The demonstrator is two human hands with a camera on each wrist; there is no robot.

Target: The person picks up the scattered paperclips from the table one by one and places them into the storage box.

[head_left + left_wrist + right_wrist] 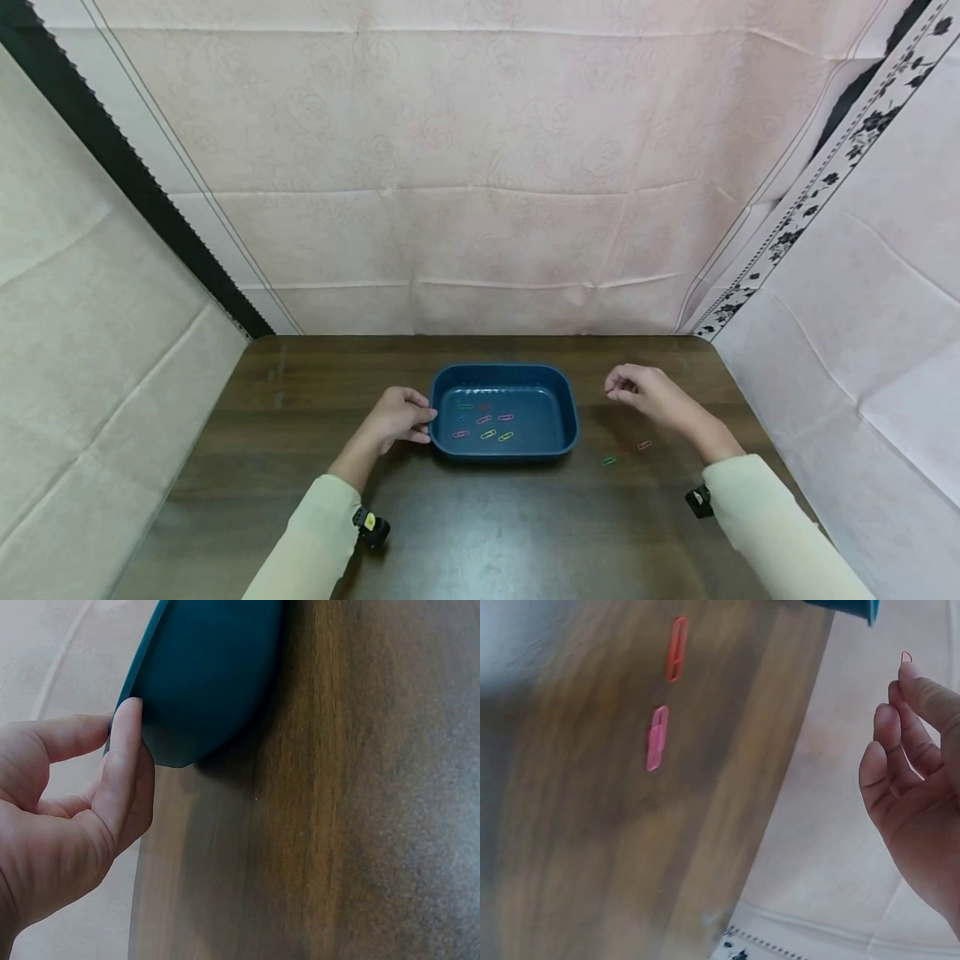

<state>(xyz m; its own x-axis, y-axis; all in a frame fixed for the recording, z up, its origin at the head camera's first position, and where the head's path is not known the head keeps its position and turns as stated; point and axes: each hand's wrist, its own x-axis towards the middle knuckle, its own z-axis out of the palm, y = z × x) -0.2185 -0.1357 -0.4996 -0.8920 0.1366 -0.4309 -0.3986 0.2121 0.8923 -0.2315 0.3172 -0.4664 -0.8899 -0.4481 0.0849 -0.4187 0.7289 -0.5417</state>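
A dark blue rectangular tray (502, 457) sits on the table, several coloured paper clips lying on its floor, among them a yellow paper clip (488, 434). My left hand (397, 419) pinches the tray's left rim between thumb and fingers. Off to the right of the tray, my right hand (654, 398) is raised over the table. Its thumb and index finger pinch a red paper clip (906, 656), whose looped end sticks out past the fingertips. Below that hand lie a green paper clip (609, 460), a pink paper clip (657, 739) and a red paper clip (676, 649).
The brown wooden table (315, 500) has its far edge against a pale patterned cloth (480, 167). More cloth hangs at both sides, with a black floral border on the right. Each wrist wears a small black camera, such as the left camera (372, 527).
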